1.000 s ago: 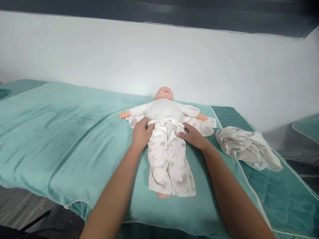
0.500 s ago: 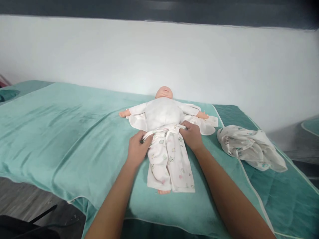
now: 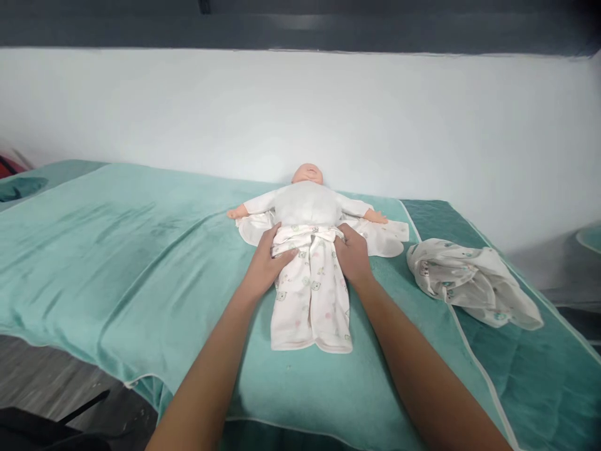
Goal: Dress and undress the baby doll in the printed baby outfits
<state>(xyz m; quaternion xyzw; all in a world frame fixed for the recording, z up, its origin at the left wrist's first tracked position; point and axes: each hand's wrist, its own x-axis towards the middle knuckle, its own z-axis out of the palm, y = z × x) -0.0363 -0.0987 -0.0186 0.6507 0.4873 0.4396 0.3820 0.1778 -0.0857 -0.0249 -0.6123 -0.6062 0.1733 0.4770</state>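
Observation:
A baby doll (image 3: 307, 203) lies on its back, arms spread, its torso and arms white. On its lower body are white baby pants (image 3: 312, 300) with a small animal print. My left hand (image 3: 271, 260) holds the pants at the left side of the waist, thumb across the front and fingers at the outer edge. At the opposite side, my right hand (image 3: 353, 254) is closed on the waistband, its fingertips partly hidden by the cloth. An opened white garment (image 3: 387, 237) is spread beneath the doll's torso and arms. The doll's feet are covered by the pant legs.
A green cover (image 3: 141, 250) drapes over the bed-like surface, with a darker quilted part (image 3: 530, 376) at the right. A crumpled white printed cloth (image 3: 474, 282) lies right of the doll. Behind stands a white wall (image 3: 300, 106).
The pants' waistband has moved up toward the doll's torso, and both hands with it. A foot that showed below the left hem is now covered. My left hand's thumb lies flatter across the front.

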